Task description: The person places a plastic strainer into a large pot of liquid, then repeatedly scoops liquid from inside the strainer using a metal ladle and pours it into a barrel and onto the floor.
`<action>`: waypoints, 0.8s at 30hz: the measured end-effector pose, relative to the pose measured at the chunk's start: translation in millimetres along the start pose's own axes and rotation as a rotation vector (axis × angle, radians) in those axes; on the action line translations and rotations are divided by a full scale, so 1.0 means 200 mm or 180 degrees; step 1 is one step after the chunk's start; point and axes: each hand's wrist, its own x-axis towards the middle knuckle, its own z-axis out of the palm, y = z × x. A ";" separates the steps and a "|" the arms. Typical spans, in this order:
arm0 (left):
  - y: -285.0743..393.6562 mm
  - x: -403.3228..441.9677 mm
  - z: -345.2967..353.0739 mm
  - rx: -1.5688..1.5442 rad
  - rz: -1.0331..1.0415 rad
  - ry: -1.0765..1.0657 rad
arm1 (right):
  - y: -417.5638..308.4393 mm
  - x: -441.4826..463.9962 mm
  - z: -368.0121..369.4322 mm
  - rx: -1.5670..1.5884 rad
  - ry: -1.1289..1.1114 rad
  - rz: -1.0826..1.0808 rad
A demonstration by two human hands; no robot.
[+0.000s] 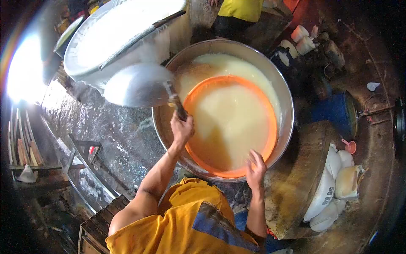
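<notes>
My left hand (182, 128) is closed around the dark handle of a large metal ladle (137, 84). The ladle's wide round bowl, smeared by motion, hangs left of a big metal vat (288, 91). Inside the vat an orange round basket or basin (274, 120) sits in pale yellowish liquid (258, 70). More of this cloudy liquid fills the orange ring, so whatever lies below the surface is hidden. Over the near right part of the orange rim is my right hand (255, 170), its fingers stretched out and holding nothing. I cannot tell whether it touches the rim.
A large pale tub (72, 70) with white content stands at the upper left, a long stick (139, 38) lying across it. White sacks (323, 190) rest beside a wooden block (296, 178) on the right. Behind the vat stands a person in a yellow garment (241, 9). The floor (114, 131) looks wet.
</notes>
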 end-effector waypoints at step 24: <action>-0.29 0.13 -0.22 0.2129 0.1157 -0.1313 | 0.88 0.52 0.39 0.0960 0.2279 0.2389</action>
